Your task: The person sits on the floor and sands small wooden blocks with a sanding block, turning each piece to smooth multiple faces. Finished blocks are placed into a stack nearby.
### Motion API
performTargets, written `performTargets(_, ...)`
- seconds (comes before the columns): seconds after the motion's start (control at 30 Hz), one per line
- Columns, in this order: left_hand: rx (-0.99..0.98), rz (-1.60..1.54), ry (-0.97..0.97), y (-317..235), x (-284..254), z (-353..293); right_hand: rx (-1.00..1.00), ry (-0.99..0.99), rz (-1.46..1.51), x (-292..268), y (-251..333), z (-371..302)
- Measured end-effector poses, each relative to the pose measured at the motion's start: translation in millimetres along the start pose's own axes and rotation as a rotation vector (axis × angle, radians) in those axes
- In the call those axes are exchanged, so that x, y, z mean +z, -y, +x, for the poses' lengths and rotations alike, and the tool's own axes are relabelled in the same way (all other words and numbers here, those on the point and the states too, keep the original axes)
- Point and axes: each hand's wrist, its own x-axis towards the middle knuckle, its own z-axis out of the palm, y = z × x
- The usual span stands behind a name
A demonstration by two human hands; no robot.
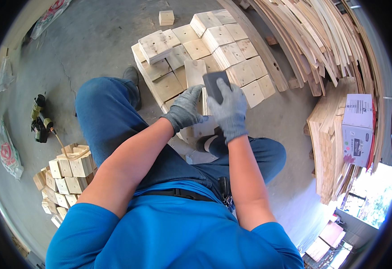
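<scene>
Both my hands wear grey knit gloves. My left hand [185, 109] grips the side of a pale wooden board [195, 74] that stands upright between my knees. My right hand [229, 110] presses a dark grey sanding block [214, 81] against the board's face. Just beyond the board lies a low stack of square wooden blocks [205, 49] with small holes in them, spread over the concrete floor.
A second heap of wooden blocks [64, 177] sits at my left, beside a green power tool [39, 119] with a hose. Long thin wood strips [321, 40] lean at the right, with a white cardboard box [358, 130] on stacked boards. One loose block [166, 17] lies far ahead.
</scene>
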Motion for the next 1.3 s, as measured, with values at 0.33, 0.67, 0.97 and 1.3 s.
performTargets(0.33,-0.019,0.039,0.033,1,-1,0,-0.066,0.062,0.014,-25,-6,-114)
performTargets(0.67,-0.030,-0.041,0.048,-5,-3,3,0.064,-0.017,-0.008,6,-11,26)
performTargets(0.97,-0.025,0.030,0.027,-5,-2,-2,-0.018,0.026,0.030,-13,-5,-68)
performTargets(1.3,-0.009,0.021,0.006,-2,0,-2,-0.035,0.016,0.024,-17,-15,-77)
